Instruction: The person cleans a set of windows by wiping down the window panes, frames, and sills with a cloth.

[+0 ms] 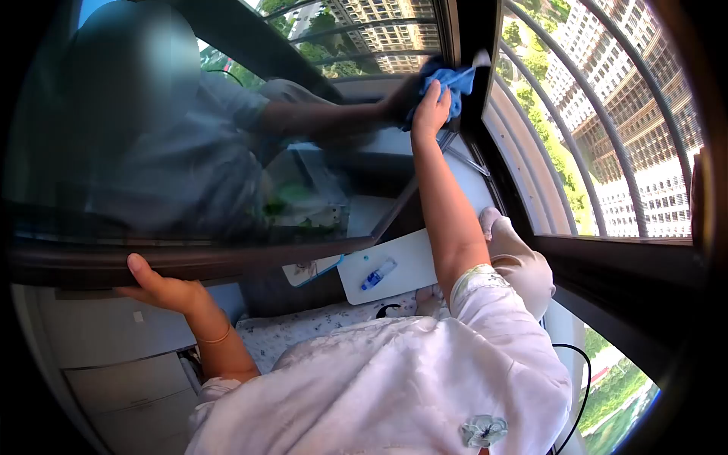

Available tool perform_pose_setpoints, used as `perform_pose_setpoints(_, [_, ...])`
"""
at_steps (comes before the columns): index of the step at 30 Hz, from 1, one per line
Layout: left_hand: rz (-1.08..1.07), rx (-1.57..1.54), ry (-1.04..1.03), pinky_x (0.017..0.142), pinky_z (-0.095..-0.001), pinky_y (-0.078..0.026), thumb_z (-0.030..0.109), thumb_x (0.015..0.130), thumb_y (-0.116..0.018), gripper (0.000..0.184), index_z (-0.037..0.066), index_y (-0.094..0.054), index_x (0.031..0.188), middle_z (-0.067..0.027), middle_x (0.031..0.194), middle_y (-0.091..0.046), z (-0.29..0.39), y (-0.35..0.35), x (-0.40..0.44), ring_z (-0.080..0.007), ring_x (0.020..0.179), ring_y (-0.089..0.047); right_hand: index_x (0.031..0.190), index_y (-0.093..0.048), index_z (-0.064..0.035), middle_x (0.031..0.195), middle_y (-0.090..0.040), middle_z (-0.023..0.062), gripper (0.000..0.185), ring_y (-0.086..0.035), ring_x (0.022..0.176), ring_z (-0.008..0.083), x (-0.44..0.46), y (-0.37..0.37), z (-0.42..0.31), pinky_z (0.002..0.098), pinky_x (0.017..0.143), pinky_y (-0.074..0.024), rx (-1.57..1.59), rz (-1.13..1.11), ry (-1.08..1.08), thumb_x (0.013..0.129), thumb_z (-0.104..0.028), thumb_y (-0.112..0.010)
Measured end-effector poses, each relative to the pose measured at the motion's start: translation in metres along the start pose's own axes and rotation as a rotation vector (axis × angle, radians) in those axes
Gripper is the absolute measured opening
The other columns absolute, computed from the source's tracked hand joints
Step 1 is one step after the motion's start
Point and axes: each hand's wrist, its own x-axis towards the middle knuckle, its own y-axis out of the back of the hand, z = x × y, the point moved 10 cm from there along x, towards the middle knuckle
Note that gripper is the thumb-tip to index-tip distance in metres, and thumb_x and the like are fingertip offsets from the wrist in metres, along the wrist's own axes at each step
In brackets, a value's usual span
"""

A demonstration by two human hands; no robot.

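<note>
A blue cloth (455, 82) is bunched under my right hand (431, 112), pressed against the window pane near the dark frame's upper corner. The open window's glass (303, 182) fills the upper left and mirrors a person and an arm. Along its bottom runs a dark frame rail (205, 260). My left hand (161, 290) is at this rail's left part, thumb up and fingers spread, with part of the fingers hidden; it holds nothing.
Barred window openings (607, 136) at the right show buildings and trees outside. Below are a white table (402, 262) with a blue-labelled bottle (378, 274), a patterned bedcover (280, 334) and pale drawers (133, 371). A black cable (588, 379) hangs at lower right.
</note>
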Motion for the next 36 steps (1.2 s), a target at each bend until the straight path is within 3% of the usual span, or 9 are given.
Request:
perform_pose_setpoints(3, [0.042, -0.025, 0.04, 0.099, -0.0376, -0.042, 0.026, 0.085, -0.062, 0.065, -0.004, -0.034, 0.135, -0.0188, 0.133, -0.043, -0.01, 0.006, 0.002, -0.0273, 0.118, -0.047, 0.116, -0.053, 0.009, 0.125, -0.048, 0.0324, 0.049, -0.047, 0.114, 0.0434, -0.062, 0.0, -0.02, 0.0416, 0.101, -0.0324, 0.008, -0.086, -0.142, 0.091, -0.033, -0.053])
perform_pose_setpoints(9, [0.003, 0.05, -0.002, 0.098, -0.0346, -0.041, 0.026, 0.085, -0.062, 0.066, -0.007, -0.031, 0.133, -0.0201, 0.127, -0.045, -0.004, 0.007, 0.002, -0.0256, 0.112, -0.049, 0.12, -0.057, -0.01, 0.14, -0.035, 0.0264, 0.054, -0.029, 0.131, 0.0477, -0.305, 0.001, -0.209, 0.0536, 0.112, -0.0135, 0.029, -0.872, 1.075, 0.076, -0.039, -0.062])
perform_pose_setpoints(11, [-0.037, -0.006, -0.066, 0.097, -0.0348, -0.041, 0.024, 0.086, -0.063, 0.066, -0.008, -0.03, 0.134, -0.0192, 0.126, -0.046, -0.008, 0.008, 0.008, -0.0249, 0.111, -0.049, 0.118, -0.058, -0.0079, 0.137, -0.039, 0.0251, 0.053, -0.03, 0.13, 0.0472, -0.271, -0.035, -0.194, 0.0547, 0.111, -0.0153, -0.046, -1.072, 0.925, 0.076, -0.04, -0.062])
perform_pose_setpoints(15, [-0.023, -0.02, -0.056, 0.098, -0.0351, -0.04, 0.02, 0.086, -0.062, 0.063, -0.007, -0.031, 0.133, -0.018, 0.127, -0.046, -0.006, 0.011, 0.009, -0.0244, 0.112, -0.049, 0.106, -0.059, 0.0026, 0.109, -0.055, 0.0249, 0.032, -0.051, 0.102, 0.0404, -0.065, -0.042, -0.227, 0.0453, 0.091, -0.0373, -0.041, -0.199, 0.649, 0.089, -0.024, -0.053])
perform_pose_setpoints(19, [-0.04, -0.026, -0.065, 0.1, -0.0351, -0.039, 0.019, 0.087, -0.061, 0.057, -0.006, -0.035, 0.132, -0.017, 0.128, -0.046, -0.008, 0.007, 0.007, -0.0242, 0.114, -0.049, 0.104, -0.057, 0.0075, 0.109, -0.056, 0.0276, 0.037, -0.05, 0.098, 0.0431, 0.005, -0.041, -0.197, 0.0462, 0.092, -0.0372, -0.026, 0.036, 0.616, 0.091, -0.027, -0.052])
perform_pose_setpoints(21, [-0.042, -0.045, -0.077, 0.099, -0.0345, -0.039, 0.018, 0.087, -0.06, 0.057, -0.006, -0.035, 0.132, -0.0171, 0.128, -0.046, -0.007, 0.007, 0.008, -0.0239, 0.114, -0.049, 0.101, -0.057, 0.0069, 0.113, -0.054, 0.028, 0.034, -0.049, 0.101, 0.0441, -0.029, -0.04, -0.198, 0.0436, 0.094, -0.0369, 0.177, -0.214, 0.306, 0.09, -0.025, -0.054])
perform_pose_setpoints(29, [-0.06, -0.104, -0.202, 0.101, -0.0341, -0.035, 0.037, 0.093, -0.056, 0.071, -0.007, -0.025, 0.14, -0.0178, 0.134, -0.041, 0.001, 0.008, 0.008, -0.0239, 0.12, -0.044, 0.121, -0.057, -0.0082, 0.134, -0.044, 0.0218, 0.053, -0.036, 0.127, 0.0407, -0.307, -0.028, -0.265, 0.0546, 0.11, -0.0166, 0.028, -1.07, 1.16, 0.074, -0.03, -0.066])
perform_pose_setpoints(31, [-0.091, -0.123, -0.222, 0.104, -0.0367, -0.03, 0.037, 0.089, -0.062, 0.073, -0.004, -0.027, 0.139, -0.018, 0.135, -0.036, -0.013, 0.008, 0.009, -0.0259, 0.122, -0.039, 0.117, -0.06, -0.007, 0.124, -0.053, 0.019, 0.051, -0.044, 0.121, 0.0398, -0.259, -0.04, -0.279, 0.0498, 0.106, -0.0277, -0.062, -0.862, 1.324, 0.076, -0.036, -0.065])
perform_pose_setpoints(36, [-0.024, -0.006, -0.308, 0.103, -0.0466, -0.031, 0.043, 0.085, -0.064, 0.078, -0.005, -0.033, 0.138, -0.0252, 0.133, -0.035, 0.003, 0.009, 0.011, -0.0375, 0.123, -0.039, 0.12, -0.054, 0.0077, 0.115, -0.058, 0.0277, 0.051, -0.054, 0.107, 0.0444, -0.028, -0.076, -0.288, 0.0437, 0.096, -0.0393, 0.029, -0.268, 0.794, 0.087, -0.031, -0.055])
